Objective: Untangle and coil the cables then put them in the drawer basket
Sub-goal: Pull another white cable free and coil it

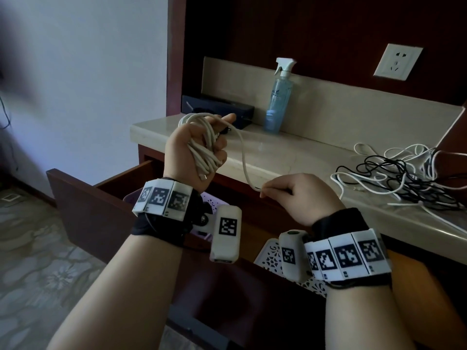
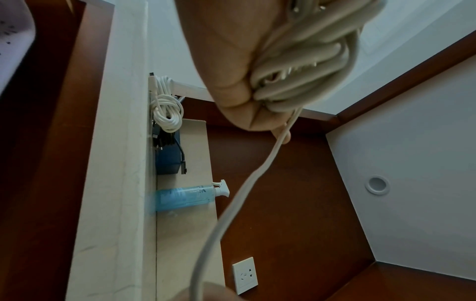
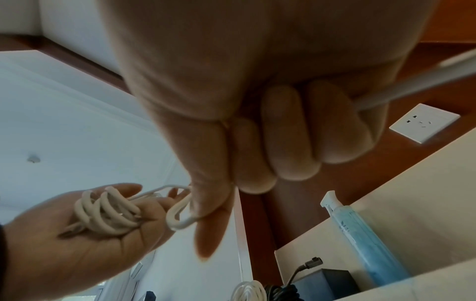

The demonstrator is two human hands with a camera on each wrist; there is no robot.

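1. cable coil (image 1: 203,145): a bundle of off-white round cord lies across the palm of the left hand (image 1: 194,150), raised above the open drawer (image 1: 101,198). the fingers curl round the loops and clamp them.
2. free tail (image 1: 243,157): one strand leaves the bundle, arcs down and runs to the right hand (image 1: 300,198). that hand pinches the strand between thumb and forefinger, the other fingers folded in.
3. step in hand, as judged: winding the last length onto the bundle. recommended method: keep light tension on the tail, lay each turn beside the previous one, match loop size, and let the cord roll in the pinch so no twist builds up.
4. finish: wrap the last stretch around the waist of the bundle and tuck the end, so the loops hold in the basket.
5. risk: the left grip covers only the middle of the bundle; loops at either end can slip off if it relaxes.
6. drawer basket (image 1: 271,258): pale perforated plastic with a lace-like pattern, seated in the dark red wooden drawer below the hands.
7. tangled cables (image 1: 394,178): thin black and white cords heaped on the smooth, glossy stone counter (image 1: 290,152) at right, not yet sorted.
8. cord material: matte, smooth jacket, fairly stiff; it holds open curves. a metal connector tip (image 1: 203,177) protrudes at the lower end of the bundle.
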